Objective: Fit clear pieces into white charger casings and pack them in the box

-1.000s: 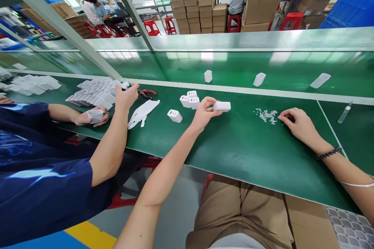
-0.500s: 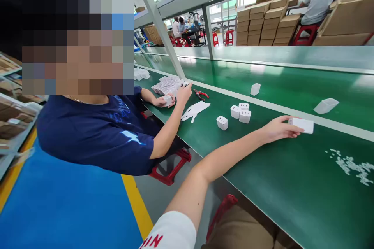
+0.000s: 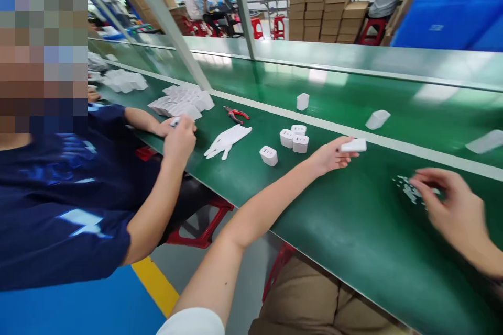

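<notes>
My left hand (image 3: 332, 157) is closed around a white charger housing (image 3: 354, 145), held on its side just above the green bench. At the right, my right hand (image 3: 458, 212) has thumb and index finger brought together over a scatter of tiny white pieces (image 3: 411, 192). Whether a piece sits between those fingertips is too small to see. Several white chargers with port slots stand left of my left hand, one charger (image 3: 269, 156) apart from a cluster (image 3: 299, 143). Beyond are translucent white sleeves, one upright (image 3: 302, 101) and one tilted (image 3: 378, 119).
A co-worker's hand (image 3: 181, 136) holds a small white part on the left. Red-handled pliers (image 3: 237, 114), a white glove (image 3: 228, 141) and a pile of white parts (image 3: 183, 102) lie nearby. A metal post (image 3: 168, 26) rises from the bench. Cardboard boxes (image 3: 314, 8) stand behind.
The view has swung right. My right hand has come into view over the tiny pieces. My left hand still holds the charger housing, now tipped a little differently.
</notes>
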`<state>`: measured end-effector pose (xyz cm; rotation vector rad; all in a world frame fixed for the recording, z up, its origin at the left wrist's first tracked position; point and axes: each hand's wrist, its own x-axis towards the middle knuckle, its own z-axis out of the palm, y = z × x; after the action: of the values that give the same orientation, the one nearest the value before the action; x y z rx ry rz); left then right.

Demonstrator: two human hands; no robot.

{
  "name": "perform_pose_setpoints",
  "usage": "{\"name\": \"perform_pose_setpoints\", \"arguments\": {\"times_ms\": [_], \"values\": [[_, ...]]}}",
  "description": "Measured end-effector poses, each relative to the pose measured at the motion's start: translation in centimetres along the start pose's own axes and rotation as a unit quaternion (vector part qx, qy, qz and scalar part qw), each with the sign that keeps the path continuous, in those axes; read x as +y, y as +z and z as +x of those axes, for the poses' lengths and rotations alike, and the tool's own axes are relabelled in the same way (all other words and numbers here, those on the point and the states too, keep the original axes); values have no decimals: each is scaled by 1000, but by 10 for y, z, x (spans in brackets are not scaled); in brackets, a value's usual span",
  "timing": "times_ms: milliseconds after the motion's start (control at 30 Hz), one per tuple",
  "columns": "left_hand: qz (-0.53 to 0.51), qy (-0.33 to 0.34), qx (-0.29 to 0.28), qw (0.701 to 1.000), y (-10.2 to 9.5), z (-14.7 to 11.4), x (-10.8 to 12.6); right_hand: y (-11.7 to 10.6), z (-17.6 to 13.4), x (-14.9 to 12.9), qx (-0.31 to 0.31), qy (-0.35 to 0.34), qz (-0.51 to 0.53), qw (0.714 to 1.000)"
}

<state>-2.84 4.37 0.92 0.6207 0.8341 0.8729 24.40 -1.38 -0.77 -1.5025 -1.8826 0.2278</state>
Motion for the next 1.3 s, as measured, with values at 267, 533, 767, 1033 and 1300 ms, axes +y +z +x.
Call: {"name": "perform_pose_setpoints", "arguments": {"times_ms": [267,533,767,1033,1300], "values": [[21,98,50,994,5,-4,1,70,35,-51,-146,-171,39,974],[93,115,79,986,4,-11,8,66,38,-39,-189,-16,219,957],[110,127,71,983,-1,-10,11,58,38,-39,-201,24,223,953],[96,59,68,991,-1,-9,10,55,43,-39,-257,-98,163,947],[266,141,53,952,0,-11,3,62,35,-43,-237,-202,45,949]]}}
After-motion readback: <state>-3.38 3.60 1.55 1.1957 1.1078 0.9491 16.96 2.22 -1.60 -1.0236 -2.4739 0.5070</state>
